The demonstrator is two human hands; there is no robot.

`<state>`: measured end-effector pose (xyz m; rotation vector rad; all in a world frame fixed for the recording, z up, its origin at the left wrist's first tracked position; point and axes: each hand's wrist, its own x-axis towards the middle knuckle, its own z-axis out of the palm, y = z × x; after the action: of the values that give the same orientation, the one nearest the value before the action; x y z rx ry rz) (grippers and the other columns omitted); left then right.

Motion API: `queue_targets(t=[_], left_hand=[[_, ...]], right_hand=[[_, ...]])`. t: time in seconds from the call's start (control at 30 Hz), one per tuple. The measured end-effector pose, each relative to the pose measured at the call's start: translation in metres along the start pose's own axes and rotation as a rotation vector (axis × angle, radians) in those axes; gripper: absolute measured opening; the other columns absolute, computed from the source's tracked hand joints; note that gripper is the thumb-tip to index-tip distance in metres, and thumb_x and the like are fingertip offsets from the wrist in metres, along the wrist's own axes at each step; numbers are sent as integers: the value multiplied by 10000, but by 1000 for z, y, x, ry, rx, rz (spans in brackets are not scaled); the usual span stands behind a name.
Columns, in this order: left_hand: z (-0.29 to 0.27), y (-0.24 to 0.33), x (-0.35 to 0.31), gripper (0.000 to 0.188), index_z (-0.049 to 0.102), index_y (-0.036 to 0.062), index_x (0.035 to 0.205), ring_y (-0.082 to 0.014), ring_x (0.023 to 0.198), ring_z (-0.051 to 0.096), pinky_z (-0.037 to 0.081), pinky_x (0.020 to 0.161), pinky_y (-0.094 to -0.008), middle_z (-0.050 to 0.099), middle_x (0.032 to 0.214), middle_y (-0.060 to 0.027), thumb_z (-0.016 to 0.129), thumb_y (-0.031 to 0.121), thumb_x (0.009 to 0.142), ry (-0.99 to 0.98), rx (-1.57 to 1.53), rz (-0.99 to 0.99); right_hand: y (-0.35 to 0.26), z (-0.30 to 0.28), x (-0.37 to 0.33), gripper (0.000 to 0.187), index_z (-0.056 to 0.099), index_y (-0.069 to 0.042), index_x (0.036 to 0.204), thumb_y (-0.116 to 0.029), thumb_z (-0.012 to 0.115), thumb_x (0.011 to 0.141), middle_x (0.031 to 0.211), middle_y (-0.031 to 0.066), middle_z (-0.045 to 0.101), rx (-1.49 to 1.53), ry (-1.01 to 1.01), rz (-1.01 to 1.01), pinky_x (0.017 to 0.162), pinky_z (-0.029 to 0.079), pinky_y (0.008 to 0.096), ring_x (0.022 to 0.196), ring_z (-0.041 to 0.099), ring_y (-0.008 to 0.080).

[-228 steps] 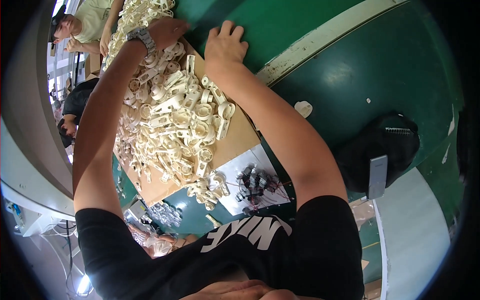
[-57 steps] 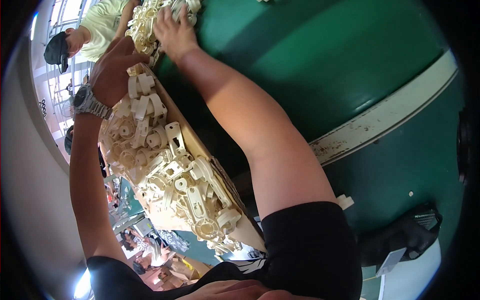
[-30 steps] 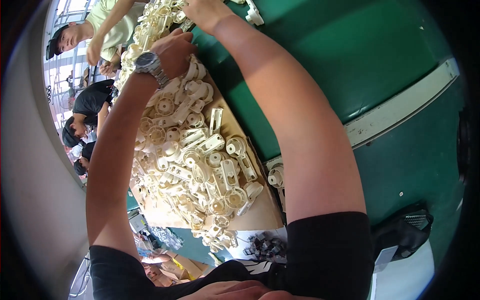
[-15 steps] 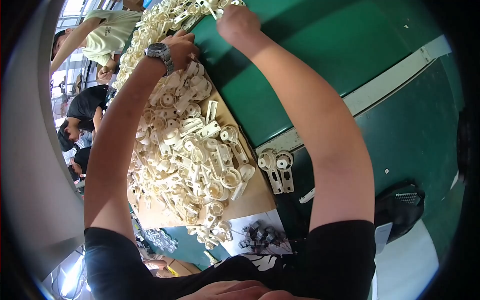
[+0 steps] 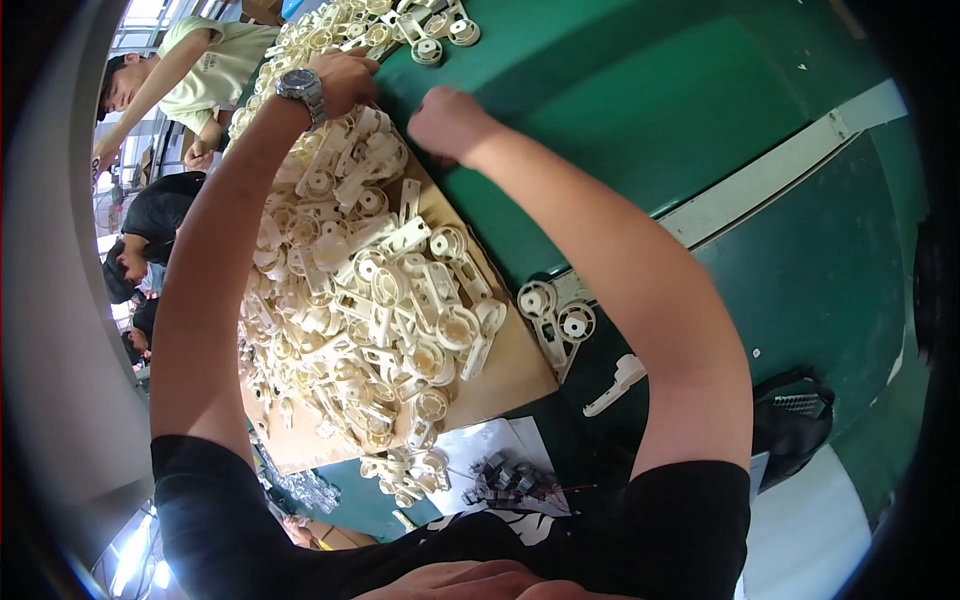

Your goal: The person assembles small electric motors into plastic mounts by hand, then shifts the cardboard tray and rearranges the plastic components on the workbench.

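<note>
Clock is from view center. I have the right hand (image 5: 450, 122) at 12, over the green bench (image 5: 640, 110), fingers curled in. Can't tell if it pinches anything. Left hand (image 5: 345, 82) at 11, watch (image 5: 301, 88) on wrist, bent over the top end of the pile (image 5: 380, 290); fingertips hidden, so can't tell grip or contact. Pile is cream parts, jumbled, center out to 9, on cardboard (image 5: 505, 390). More cream parts (image 5: 430, 48) past the hands, 12. Two parts (image 5: 576, 322) between 3 and 4, just beside the cardboard. Lone part (image 5: 625, 375) at 4, near the right forearm. Black wired bits (image 5: 505, 478) at 6 on white sheet (image 5: 535, 437). Bag (image 5: 795, 425), black, 4, farther out. Co-worker (image 5: 225, 80), pale shirt, at 10.
</note>
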<state>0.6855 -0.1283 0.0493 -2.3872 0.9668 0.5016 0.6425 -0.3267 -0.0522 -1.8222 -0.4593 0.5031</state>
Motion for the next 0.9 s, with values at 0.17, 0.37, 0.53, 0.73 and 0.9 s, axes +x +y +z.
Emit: queue_targets(t=[0.17,0.37,0.53,0.73,0.9], left_hand=[[2,-10,-4,61,770,195,824,-242,1013,629,535,874,-389,625,883,-19,725,158,807,21,11,-21],[12,-12,6,148,813,197,950,-305,893,726,574,767,-431,762,925,-82,735,142,837,-62,-206,-259],[-1,-8,17,187,809,195,1026,-295,906,729,581,793,-427,769,940,-81,772,169,845,-64,-206,-277],[-1,-57,2,375,717,160,1239,-296,954,714,585,818,-412,737,990,-133,758,346,916,223,-323,-458],[0,16,34,997,362,365,1589,-408,1410,429,454,1108,-551,379,1577,-158,842,608,749,357,-278,-289]], right_hand=[[-14,13,-25,231,733,29,906,-181,650,854,995,258,726,-262,-52,-21,852,598,426,955,727,388],[-39,9,-40,220,744,-10,1020,-154,678,867,1101,207,740,-360,-38,27,901,601,394,1068,726,348],[-67,-33,-64,238,757,-41,1068,-157,705,866,1110,196,750,-526,-6,103,876,614,380,1073,732,321],[-32,-83,-83,210,739,25,902,-155,679,810,965,238,743,-466,108,151,832,600,445,916,727,403],[1,-86,-104,158,744,19,923,-102,711,826,1041,262,727,-312,130,145,839,604,452,974,713,425]])
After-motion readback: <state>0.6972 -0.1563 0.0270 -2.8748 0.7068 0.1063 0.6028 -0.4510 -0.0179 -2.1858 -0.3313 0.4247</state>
